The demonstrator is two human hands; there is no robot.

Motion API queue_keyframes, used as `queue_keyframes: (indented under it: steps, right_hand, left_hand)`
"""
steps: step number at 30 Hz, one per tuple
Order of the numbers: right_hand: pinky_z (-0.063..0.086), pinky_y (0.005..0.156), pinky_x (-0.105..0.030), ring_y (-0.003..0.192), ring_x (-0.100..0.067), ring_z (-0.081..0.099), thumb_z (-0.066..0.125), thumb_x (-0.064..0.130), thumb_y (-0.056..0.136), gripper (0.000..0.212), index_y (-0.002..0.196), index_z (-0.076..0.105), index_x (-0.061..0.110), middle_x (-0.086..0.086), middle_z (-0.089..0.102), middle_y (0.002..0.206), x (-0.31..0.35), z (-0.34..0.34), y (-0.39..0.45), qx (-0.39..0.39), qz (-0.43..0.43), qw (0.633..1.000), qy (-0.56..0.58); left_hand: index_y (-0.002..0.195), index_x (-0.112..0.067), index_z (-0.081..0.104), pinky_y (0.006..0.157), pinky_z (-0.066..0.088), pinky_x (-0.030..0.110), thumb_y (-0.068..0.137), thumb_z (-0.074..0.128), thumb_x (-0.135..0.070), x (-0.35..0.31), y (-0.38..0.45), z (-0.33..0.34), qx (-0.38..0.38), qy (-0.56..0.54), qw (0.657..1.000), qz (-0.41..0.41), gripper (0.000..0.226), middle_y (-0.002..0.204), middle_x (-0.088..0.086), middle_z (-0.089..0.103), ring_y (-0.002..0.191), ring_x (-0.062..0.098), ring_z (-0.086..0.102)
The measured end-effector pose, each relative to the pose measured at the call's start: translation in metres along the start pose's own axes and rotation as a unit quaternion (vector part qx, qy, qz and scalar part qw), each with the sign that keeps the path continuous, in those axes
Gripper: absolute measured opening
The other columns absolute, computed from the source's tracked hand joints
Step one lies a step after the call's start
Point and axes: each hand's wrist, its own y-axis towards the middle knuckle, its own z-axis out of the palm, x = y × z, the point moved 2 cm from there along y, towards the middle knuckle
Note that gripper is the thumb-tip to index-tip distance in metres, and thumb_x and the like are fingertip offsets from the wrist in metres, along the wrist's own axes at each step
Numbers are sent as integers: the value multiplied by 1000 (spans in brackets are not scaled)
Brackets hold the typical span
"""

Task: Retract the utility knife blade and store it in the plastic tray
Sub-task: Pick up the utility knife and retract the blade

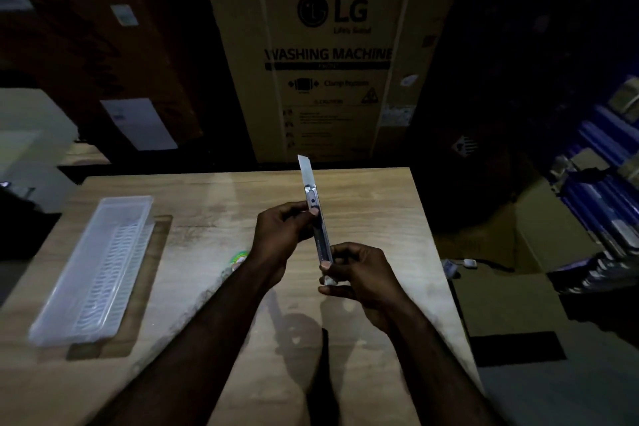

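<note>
**Knife held over the table, blade out**

Dim storage space surrounds a wooden table (214,204), with a tall cardboard box (325,55) marked "LG WASHING MACHINE" standing behind it. Both hands hold a utility knife (320,228) above the tabletop, tip pointing away. Its blade (305,169) is extended. The left hand (276,239) grips the upper body, thumb on the slider; the right hand (359,277) clasps the lower end. A clear plastic tray (100,263) lies well apart at the table's left side.
</note>
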Motion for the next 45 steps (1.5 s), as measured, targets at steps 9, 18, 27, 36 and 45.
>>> queue_keyframes:
  steps: [9, 18, 27, 36, 45]
  right_hand:
    - [63, 72, -43, 66, -27, 63, 63, 3, 87, 12, 93, 69, -4, -20, 64, 77, 10, 36, -22, -11, -44, 998, 36]
    - [63, 66, -37, 72, -32, 66, 61, 3, 89, 14, 98, 70, -2, -22, 67, 84, 7, 69, -40, -29, -77, 996, 39]
    - [62, 68, -40, 73, -33, 64, 57, -1, 90, 16, 102, 66, -7, -24, 64, 82, -4, 97, -48, -50, -90, 995, 21]
    - [62, 65, -40, 71, -31, 68, 63, 0, 86, 12, 97, 69, -2, -21, 68, 83, -10, 121, -51, -58, -90, 994, 0]
    - [61, 68, -43, 68, -26, 68, 65, 2, 85, 7, 88, 70, 4, -18, 70, 82, -21, 138, -45, -59, -96, 993, -39]
  left_hand:
    - [118, -6, 62, 80, 59, 38, 70, 63, 20, -15, -19, -33, 84, -3, 996, 15, 54, 107, 17, 69, 96, 32, 68]
    - [100, -13, 72, 73, 52, 33, 80, 68, 0, -13, -35, -65, 110, 12, 993, 30, 25, 91, 7, 76, 81, 19, 70]
    - [94, -16, 74, 83, 54, 42, 77, 68, 5, -16, -45, -93, 119, 29, 991, 53, 28, 97, 13, 75, 96, 36, 67]
    - [93, -18, 74, 82, 53, 42, 77, 68, 5, -16, -51, -119, 121, 32, 990, 69, 29, 93, 8, 76, 93, 32, 68]
    - [93, -18, 75, 84, 56, 37, 74, 71, 5, -8, -54, -142, 89, 36, 991, 91, 30, 91, 3, 78, 88, 20, 73]
